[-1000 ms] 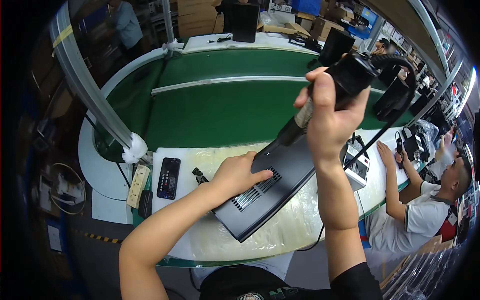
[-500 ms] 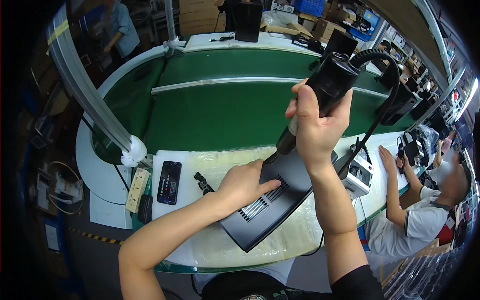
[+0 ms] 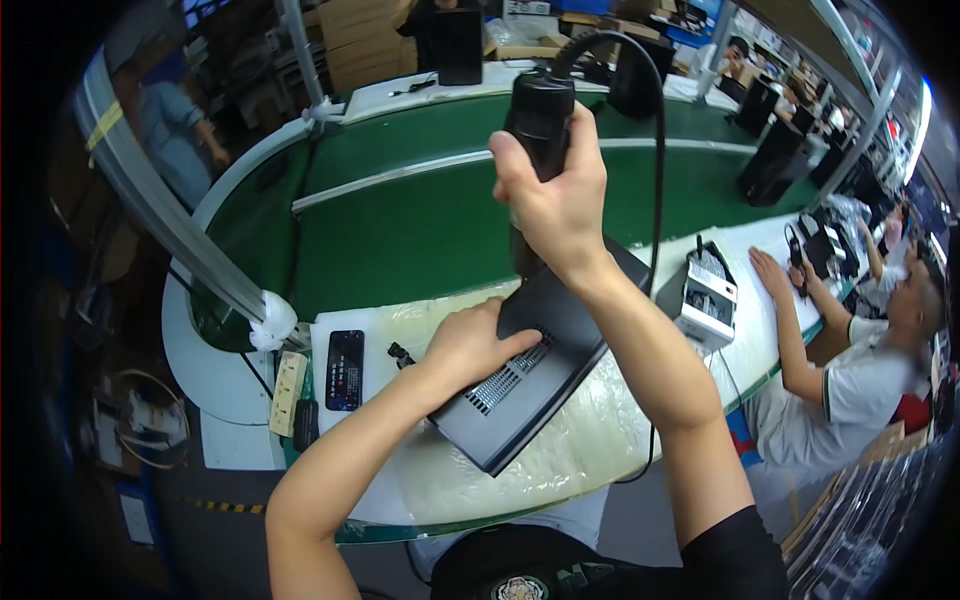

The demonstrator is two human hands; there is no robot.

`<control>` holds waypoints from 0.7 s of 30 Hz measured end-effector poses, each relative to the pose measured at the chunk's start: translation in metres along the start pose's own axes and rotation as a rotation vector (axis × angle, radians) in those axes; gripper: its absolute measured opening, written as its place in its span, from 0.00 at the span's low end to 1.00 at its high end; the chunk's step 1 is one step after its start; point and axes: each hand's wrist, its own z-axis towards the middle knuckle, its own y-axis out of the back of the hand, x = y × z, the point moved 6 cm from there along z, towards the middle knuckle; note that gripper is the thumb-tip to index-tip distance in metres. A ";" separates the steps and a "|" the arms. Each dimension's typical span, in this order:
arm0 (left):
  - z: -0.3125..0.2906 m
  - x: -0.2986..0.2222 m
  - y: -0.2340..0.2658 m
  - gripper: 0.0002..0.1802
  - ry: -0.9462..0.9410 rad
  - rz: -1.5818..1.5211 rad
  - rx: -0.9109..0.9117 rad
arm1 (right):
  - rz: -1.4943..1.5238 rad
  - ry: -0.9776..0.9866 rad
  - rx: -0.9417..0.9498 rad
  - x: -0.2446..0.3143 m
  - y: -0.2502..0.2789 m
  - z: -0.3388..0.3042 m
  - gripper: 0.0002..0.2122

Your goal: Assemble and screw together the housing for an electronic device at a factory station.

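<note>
My right hand (image 3: 556, 205) is closed around a black electric screwdriver (image 3: 541, 115), held upright with its cord looping off the top. The tool's lower end drops behind my wrist toward the far left edge of a dark flat casing (image 3: 545, 390); its tip is hidden. That casing lies slanted on the bench, with slotted vents on its upper face. My left hand (image 3: 465, 345) rests on the casing's left side, thumb stretched out over the vents and fingers along the edge, partly out of sight. Beside that hand lies a short black cable end (image 3: 399, 355).
A phone (image 3: 345, 370) and a cream power strip (image 3: 288, 390) lie left on the bench. A silver-grey box device (image 3: 708, 305) stands right. Beyond runs a green conveyor (image 3: 400, 225) with a metal rail. A metal post (image 3: 180, 200) rises left. A co-worker (image 3: 850, 360) sits at right.
My right hand and the screwdriver have shifted left in view, and the tool stands more upright. The left hand stays on the casing. The whole view has turned slightly.
</note>
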 end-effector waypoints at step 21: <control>-0.132 0.063 -0.047 0.25 0.124 -0.924 -0.772 | -0.608 0.036 -0.544 -0.009 0.291 -0.156 0.13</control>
